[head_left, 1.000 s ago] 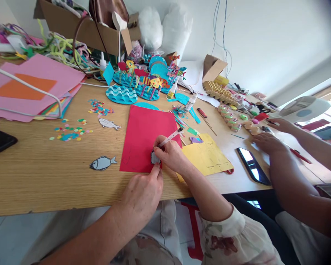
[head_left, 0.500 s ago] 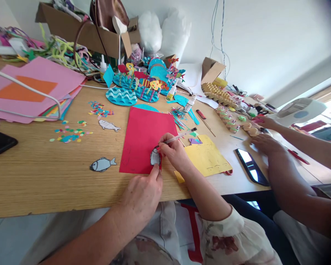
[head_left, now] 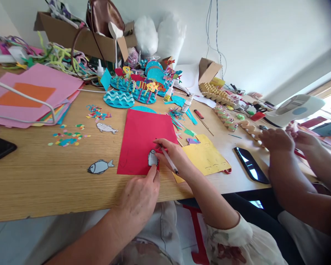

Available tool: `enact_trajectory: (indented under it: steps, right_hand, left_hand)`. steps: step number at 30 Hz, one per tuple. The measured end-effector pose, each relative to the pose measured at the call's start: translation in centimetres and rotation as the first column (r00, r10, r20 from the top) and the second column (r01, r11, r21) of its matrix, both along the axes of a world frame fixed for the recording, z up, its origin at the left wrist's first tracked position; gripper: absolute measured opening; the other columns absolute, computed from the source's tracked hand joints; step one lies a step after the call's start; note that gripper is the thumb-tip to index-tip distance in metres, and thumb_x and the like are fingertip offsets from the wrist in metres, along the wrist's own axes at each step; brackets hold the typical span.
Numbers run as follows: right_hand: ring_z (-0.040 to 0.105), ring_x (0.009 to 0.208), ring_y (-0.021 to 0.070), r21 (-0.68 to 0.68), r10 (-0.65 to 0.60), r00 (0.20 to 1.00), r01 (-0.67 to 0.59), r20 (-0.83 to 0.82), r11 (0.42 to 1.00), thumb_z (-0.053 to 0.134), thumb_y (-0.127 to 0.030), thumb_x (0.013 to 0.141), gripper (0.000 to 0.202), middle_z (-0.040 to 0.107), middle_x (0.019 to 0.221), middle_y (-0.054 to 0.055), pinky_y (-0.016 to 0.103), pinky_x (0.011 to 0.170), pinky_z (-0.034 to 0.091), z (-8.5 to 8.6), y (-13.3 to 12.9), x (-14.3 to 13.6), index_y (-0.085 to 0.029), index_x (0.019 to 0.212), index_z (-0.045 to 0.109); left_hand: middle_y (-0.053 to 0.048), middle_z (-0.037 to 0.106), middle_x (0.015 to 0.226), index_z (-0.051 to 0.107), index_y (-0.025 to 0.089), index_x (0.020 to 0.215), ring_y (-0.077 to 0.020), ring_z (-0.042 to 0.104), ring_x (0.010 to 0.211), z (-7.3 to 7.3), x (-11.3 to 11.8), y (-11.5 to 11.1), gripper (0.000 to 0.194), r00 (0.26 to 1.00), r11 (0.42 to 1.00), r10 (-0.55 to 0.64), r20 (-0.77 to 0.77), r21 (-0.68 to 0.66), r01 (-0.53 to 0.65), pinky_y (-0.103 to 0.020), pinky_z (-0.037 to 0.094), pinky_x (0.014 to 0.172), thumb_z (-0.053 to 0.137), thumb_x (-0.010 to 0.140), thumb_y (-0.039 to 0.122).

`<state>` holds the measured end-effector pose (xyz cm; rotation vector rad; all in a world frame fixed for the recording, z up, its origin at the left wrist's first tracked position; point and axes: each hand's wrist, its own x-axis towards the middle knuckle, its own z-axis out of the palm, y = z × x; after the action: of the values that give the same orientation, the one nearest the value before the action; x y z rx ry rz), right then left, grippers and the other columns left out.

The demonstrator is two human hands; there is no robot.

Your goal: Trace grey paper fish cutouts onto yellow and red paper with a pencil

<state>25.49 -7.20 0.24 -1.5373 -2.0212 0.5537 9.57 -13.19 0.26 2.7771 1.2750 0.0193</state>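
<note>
A small grey-white paper fish cutout (head_left: 152,158) lies near the lower right corner of a red paper sheet (head_left: 147,127). My left hand (head_left: 142,189) pins the cutout's lower end to the sheet with its fingertips. My right hand (head_left: 172,154) has a clear pen (head_left: 169,161) tucked in its fingers, its cap end pointing back toward my wrist. The right fingertips touch or nearly touch the cutout's upper right edge. Left of the red sheet are a grey fish cutout (head_left: 100,166) and a white fish cutout (head_left: 106,127), both flat on the table.
Yellow paper (head_left: 206,156) and a phone (head_left: 251,165) lie to the right. Confetti dots (head_left: 68,138) are scattered on the left. Glue bottles (head_left: 186,104), blue wave crafts (head_left: 118,98) and pink sheets (head_left: 41,77) sit farther back. Another person's hands (head_left: 277,140) work at the right.
My right hand has turned, so the pen now tilts back toward my wrist instead of to the upper right. My left hand keeps pressing the cutout. The other person's hands have come together.
</note>
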Motion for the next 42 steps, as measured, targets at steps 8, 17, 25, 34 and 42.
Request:
enact_trajectory:
  steps: [8,17,25,34,42]
  right_hand:
    - [0.057,0.077,0.0147,-0.090,-0.043,0.997,0.048,0.066,0.995,0.063,-0.010,0.070,0.041,0.064,0.091,0.003,0.028,0.073,0.042,0.5,0.5,-0.9,-0.019,0.109,0.056]
    - [0.053,0.064,0.0120,-0.145,-0.173,0.924,0.130,-0.341,0.981,0.057,-0.013,0.064,0.033,0.056,0.073,-0.004,0.026,0.062,0.044,-0.6,1.1,-0.9,-0.020,0.096,0.051]
    - [0.048,0.061,0.0105,-0.118,-0.116,0.793,0.056,-0.598,0.991,0.063,-0.022,0.064,0.032,0.049,0.068,-0.005,0.025,0.057,0.043,2.1,0.1,0.7,-0.021,0.093,0.048]
    - [0.052,0.063,0.0112,-0.081,0.041,0.829,-0.103,-0.558,0.991,0.062,-0.019,0.074,0.028,0.053,0.075,-0.002,0.023,0.056,0.044,3.5,-4.8,-3.2,-0.023,0.099,0.050]
    - [0.056,0.067,0.0144,0.114,-0.003,0.939,0.045,-0.345,0.993,0.056,-0.022,0.084,0.020,0.059,0.077,0.001,0.027,0.062,0.046,3.1,-6.6,-3.7,-0.025,0.103,0.050]
  left_hand:
    - [-0.016,0.053,0.129,0.051,0.010,0.128,-0.0179,0.066,0.070,-0.6,0.0,-0.1,0.041,1.000,0.999,-0.023,0.017,0.041,0.022,-0.032,0.056,0.064,0.039,0.088,0.008]
    - [-0.016,0.050,0.134,0.048,0.011,0.131,-0.0179,0.067,0.072,-0.3,-0.1,-0.2,0.045,1.000,1.000,-0.014,-0.011,0.012,0.014,-0.031,0.056,0.065,0.041,0.086,0.006]
    - [-0.007,0.065,0.102,0.060,0.017,0.102,-0.0171,0.065,0.083,0.3,-2.5,0.0,0.027,0.836,0.998,-0.062,0.545,0.037,0.050,-0.029,0.054,0.073,0.039,0.087,0.006]
    - [0.001,0.060,0.084,0.047,0.020,0.095,-0.0122,0.060,0.075,1.4,-3.7,1.7,0.021,0.509,0.814,0.412,0.756,-0.556,0.168,-0.021,0.050,0.063,0.052,0.077,0.012]
    - [0.005,0.053,0.071,0.050,0.022,0.118,-0.0090,0.052,0.062,1.9,-6.0,2.9,0.041,0.567,0.839,0.397,0.722,-0.536,0.095,-0.018,0.043,0.058,0.046,0.079,0.010]
